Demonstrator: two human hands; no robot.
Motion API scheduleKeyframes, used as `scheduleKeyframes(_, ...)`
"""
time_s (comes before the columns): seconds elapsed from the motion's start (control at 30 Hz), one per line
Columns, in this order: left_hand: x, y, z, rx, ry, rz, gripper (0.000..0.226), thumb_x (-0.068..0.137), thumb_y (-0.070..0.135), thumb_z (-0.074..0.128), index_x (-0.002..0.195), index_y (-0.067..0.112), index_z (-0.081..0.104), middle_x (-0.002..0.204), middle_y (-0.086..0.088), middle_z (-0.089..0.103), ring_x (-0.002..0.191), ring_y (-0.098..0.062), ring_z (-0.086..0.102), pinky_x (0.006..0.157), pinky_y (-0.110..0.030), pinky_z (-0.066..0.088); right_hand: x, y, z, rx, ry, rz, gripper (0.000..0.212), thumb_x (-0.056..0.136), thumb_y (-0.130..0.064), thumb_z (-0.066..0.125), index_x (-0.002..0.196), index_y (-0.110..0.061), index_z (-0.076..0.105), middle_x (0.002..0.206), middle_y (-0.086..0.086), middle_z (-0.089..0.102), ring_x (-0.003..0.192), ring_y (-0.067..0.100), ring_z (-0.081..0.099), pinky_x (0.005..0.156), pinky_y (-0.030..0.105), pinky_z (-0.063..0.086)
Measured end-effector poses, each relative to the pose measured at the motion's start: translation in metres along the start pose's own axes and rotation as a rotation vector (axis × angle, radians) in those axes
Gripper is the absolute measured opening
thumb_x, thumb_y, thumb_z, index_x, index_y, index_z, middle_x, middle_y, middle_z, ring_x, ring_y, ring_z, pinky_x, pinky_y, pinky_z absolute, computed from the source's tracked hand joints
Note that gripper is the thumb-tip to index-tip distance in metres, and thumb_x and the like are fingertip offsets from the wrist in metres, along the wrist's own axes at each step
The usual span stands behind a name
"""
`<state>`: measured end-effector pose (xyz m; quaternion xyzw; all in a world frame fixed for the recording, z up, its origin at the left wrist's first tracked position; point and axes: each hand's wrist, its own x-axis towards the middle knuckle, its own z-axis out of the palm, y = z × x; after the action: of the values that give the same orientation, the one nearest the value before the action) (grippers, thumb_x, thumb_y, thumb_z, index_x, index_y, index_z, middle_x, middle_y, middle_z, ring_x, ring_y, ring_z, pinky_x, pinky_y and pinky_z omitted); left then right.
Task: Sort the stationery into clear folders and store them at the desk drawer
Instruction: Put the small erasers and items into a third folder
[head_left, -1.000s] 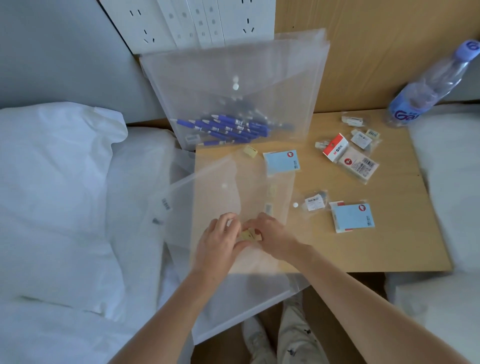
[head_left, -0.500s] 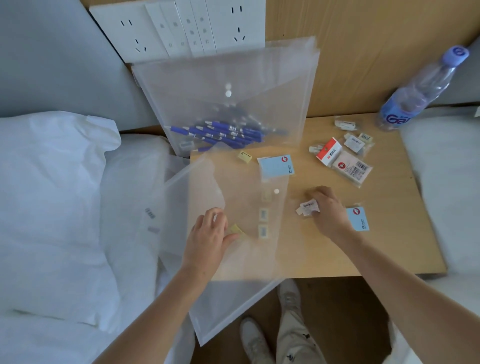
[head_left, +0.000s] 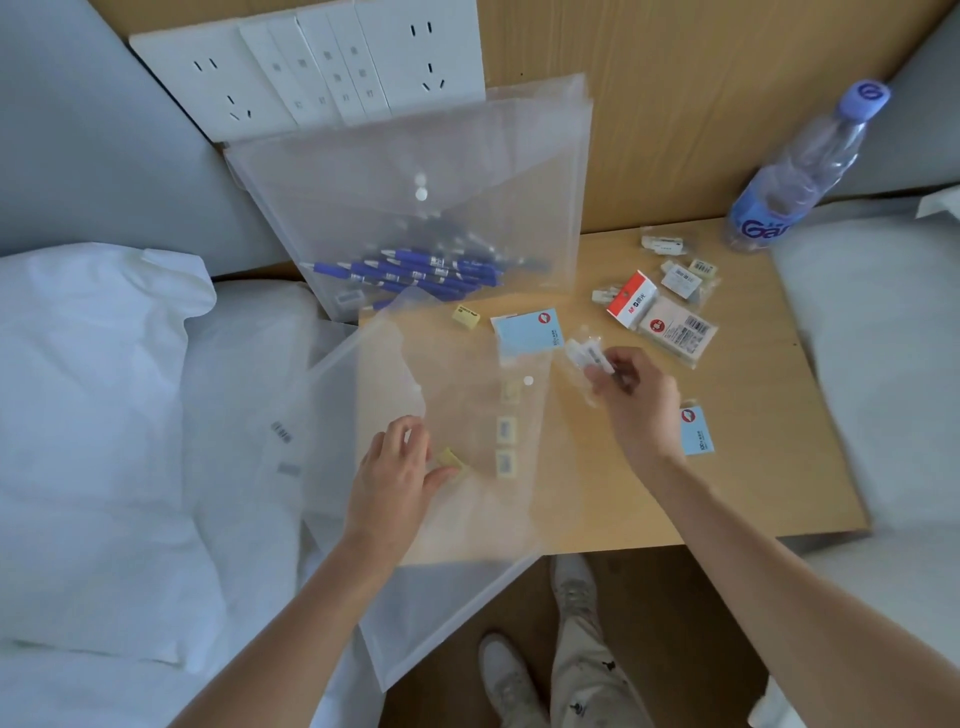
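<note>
With my left hand (head_left: 400, 467) holding the clear folder (head_left: 457, 415) open at its mouth, my right hand (head_left: 631, 400) pinches a small wrapped packet (head_left: 587, 356), which I should slide in flat beside the erasers (head_left: 506, 447).

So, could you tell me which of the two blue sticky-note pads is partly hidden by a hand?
The blue pad near the desk's right front: the right hand covers its left part. The other blue pad lies fully visible beside the flat clear folder.
</note>
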<state>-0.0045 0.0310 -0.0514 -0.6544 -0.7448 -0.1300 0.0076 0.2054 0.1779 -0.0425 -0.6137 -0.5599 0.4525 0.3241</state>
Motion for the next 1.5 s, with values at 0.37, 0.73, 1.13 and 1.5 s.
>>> scheduleKeyframes(0.37,-0.006,0.012,-0.001,-0.028,-0.012,-0.018,0.037,0.071,0.042,0.069,0.079,0.009,0.054,0.09,-0.007,0.057,0.064,-0.021,0.057,0.056,-0.028,0.051,-0.039,0.002,0.062,-0.16,-0.578,0.221,0.025,0.085,-0.002,0.062,0.109,-0.008,0.062,0.09,0.006,0.06,0.064,0.013,0.06,0.05,0.008,0.041)
scheduleKeyframes(0.73,-0.02,-0.001,-0.005,-0.029,0.003,-0.06,0.036,0.07,0.042,0.064,0.081,0.01,0.053,0.086,-0.006,0.058,0.062,-0.021,0.058,0.058,-0.028,0.053,-0.029,-0.001,0.045,-0.184,-0.518,0.079,0.025,0.089,-0.008,0.057,0.11,-0.017,0.065,0.1,-0.006,0.064,0.085,0.003,0.058,0.066,0.003,0.04)
scheduleKeyframes(1.13,-0.048,-0.038,-0.017,-0.015,-0.046,-0.158,0.035,0.071,0.035,0.073,0.079,0.01,0.049,0.083,-0.004,0.053,0.064,-0.023,0.056,0.056,-0.032,0.05,-0.022,0.028,0.041,-0.181,-0.417,0.371,0.033,0.087,0.009,0.037,0.098,-0.004,0.065,0.079,0.007,0.067,0.071,0.021,0.062,0.07,0.033,0.055)
scheduleKeyframes(1.5,-0.051,-0.039,-0.022,-0.026,-0.061,-0.194,0.034,0.076,0.038,0.068,0.08,0.009,0.051,0.083,-0.004,0.053,0.066,-0.022,0.057,0.057,-0.034,0.052,-0.031,0.031,0.064,-0.388,-0.484,-0.043,0.044,0.083,-0.015,0.068,0.125,-0.018,0.057,0.119,0.0,0.048,0.106,0.015,0.043,0.087,0.019,0.035)
